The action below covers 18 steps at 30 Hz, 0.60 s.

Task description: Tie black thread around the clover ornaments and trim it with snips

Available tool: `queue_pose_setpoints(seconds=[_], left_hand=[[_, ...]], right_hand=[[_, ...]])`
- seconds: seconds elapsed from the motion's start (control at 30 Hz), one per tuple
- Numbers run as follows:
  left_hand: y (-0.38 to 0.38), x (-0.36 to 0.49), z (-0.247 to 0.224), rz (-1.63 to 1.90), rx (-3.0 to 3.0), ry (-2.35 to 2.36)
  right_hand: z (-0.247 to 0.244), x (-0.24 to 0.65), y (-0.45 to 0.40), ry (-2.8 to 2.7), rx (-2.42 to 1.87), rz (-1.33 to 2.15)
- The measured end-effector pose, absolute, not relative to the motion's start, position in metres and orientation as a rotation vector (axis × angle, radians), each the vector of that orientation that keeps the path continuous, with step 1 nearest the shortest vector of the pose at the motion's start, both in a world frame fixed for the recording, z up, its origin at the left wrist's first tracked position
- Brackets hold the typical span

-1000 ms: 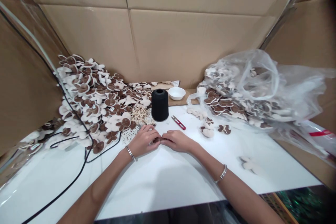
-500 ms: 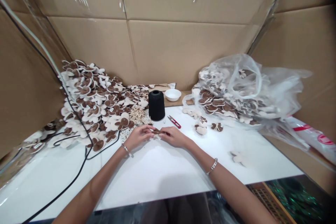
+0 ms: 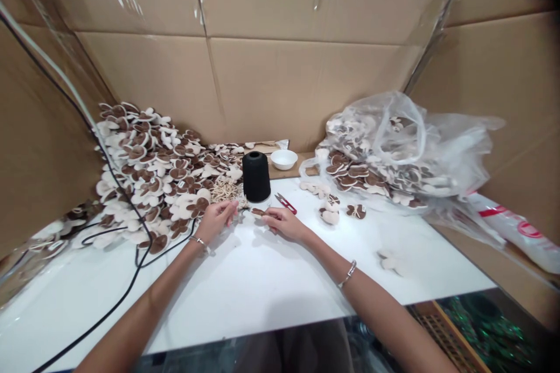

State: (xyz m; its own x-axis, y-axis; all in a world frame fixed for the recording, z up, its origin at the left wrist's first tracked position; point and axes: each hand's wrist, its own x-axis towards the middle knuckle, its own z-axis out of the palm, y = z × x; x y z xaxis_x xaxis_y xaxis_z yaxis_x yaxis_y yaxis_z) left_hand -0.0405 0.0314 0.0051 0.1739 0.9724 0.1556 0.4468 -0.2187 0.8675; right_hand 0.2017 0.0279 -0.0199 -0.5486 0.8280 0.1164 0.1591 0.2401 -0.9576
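Observation:
My right hand (image 3: 289, 223) pinches a small brown-and-cream padded piece (image 3: 259, 212) at its fingertips, just in front of a black thread cone (image 3: 256, 177). My left hand (image 3: 214, 220) is a little apart from that piece, with its fingers curled and nothing visible in them. It lies nearest a tangle of pale twine loops (image 3: 225, 191) at the edge of a big heap of brown-and-cream padded shapes (image 3: 149, 180). Red-handled thread snips (image 3: 286, 203) lie just beyond my right hand.
A white bowl (image 3: 284, 159) stands behind the cone. A clear plastic bag (image 3: 380, 151) full of similar shapes sits at right, with loose shapes (image 3: 330, 215) on the white table (image 3: 245, 285). A black cable (image 3: 109, 303) crosses the left side. Cardboard walls (image 3: 262, 93) surround the table.
My hands have parted, with the left drawing back leftward from the piece, which stays in my right hand. The whole view has shifted slightly as my head moved.

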Motion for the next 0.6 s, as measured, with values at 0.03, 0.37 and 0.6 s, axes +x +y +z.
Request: queue_pose_setpoints(seconds=[0.03,0.37,0.6], left_hand=[[0.034,-0.040,0.009,0.951,1.859,1.373],[0.064,-0.023,0.071,1.052,2.539,1.514],[0.111,-0.008,0.131,0.688,2.662,1.241]], right_hand=[[-0.021,0.202,0.029,-1.863,-0.897,1.348],[-0.016,0.202,0.027,-1.836,-0.848,1.408],[-0.022,0.200,0.030,-1.816,-0.898,1.426]])
